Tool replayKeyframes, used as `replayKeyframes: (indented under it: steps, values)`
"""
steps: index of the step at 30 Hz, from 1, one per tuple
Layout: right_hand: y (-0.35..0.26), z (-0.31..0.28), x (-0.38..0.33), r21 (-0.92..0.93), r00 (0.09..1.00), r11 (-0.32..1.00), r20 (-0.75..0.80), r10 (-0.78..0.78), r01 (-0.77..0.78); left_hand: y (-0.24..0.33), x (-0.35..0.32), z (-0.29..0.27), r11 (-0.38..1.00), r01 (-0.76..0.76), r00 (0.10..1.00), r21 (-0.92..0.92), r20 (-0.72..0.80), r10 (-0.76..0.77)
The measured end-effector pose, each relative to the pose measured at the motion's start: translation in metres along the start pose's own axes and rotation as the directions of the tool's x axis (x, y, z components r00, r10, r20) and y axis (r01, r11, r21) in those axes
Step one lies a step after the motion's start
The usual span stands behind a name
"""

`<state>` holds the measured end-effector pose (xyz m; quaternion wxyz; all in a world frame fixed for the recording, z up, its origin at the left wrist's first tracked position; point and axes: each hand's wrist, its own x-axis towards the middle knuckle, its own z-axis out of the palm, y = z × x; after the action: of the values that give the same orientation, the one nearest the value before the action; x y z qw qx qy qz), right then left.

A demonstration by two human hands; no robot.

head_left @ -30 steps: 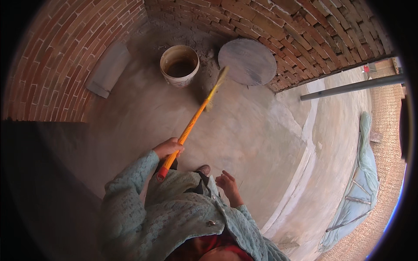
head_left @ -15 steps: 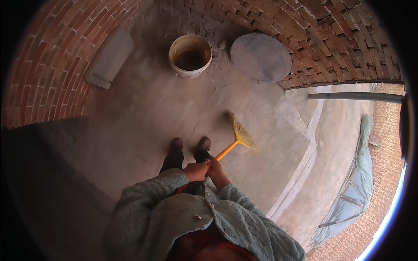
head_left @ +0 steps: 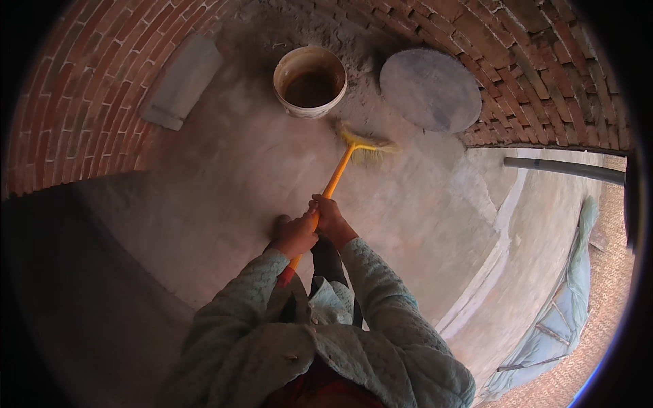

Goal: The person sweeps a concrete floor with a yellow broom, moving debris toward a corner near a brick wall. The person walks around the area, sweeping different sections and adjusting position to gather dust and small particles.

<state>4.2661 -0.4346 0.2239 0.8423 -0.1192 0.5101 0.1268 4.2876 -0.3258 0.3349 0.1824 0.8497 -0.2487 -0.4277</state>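
Observation:
Both my hands are wrapped round the orange handle of a broom (head_left: 335, 178). My left hand (head_left: 296, 234) grips it lower, near the red end by my body. Just beyond it, my right hand (head_left: 331, 217) is closed on the handle. The yellow bristle head points away from me and sits over the concrete floor (head_left: 224, 177), a little nearer than a white bucket (head_left: 311, 110). The bristles are slightly blurred. Whether they touch the floor I cannot tell.
A round grey disc (head_left: 430, 90) rests by the brick wall (head_left: 537, 61) at the far right. A grey slab (head_left: 185, 81) lies along the left brick wall (head_left: 88, 95). To the right are a dark pole (head_left: 564, 168) and a pale green sheet (head_left: 551, 333) with sticks on it.
My hands have pushed the broom forward and its head has swung left, toward the bucket. More of the handle, with its red end, now shows. The view has shifted slightly.

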Motion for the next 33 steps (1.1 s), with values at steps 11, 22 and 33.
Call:
replayKeyframes:
  steps: [11, 22, 33]
  values:
    - [0.023, 0.008, -0.085, 0.102, 0.948, 0.944, -0.078, -0.308, 0.314, -0.001, -0.059, -0.002, 0.934, -0.181, 0.983, -0.307, -0.023, 0.183]
    - [0.130, -0.086, 0.002, 0.366, 0.958, 0.911, -0.133, 0.254, -0.191, -0.066, -0.097, 0.035, 0.861, 0.341, 0.896, -0.378, 0.409, -0.176]
    - [0.041, 0.039, 0.058, -0.039, 0.990, 0.990, -0.026, -0.135, 0.134, -0.059, -0.050, -0.032, 0.806, 0.178, 0.983, -0.565, 0.062, -0.173]
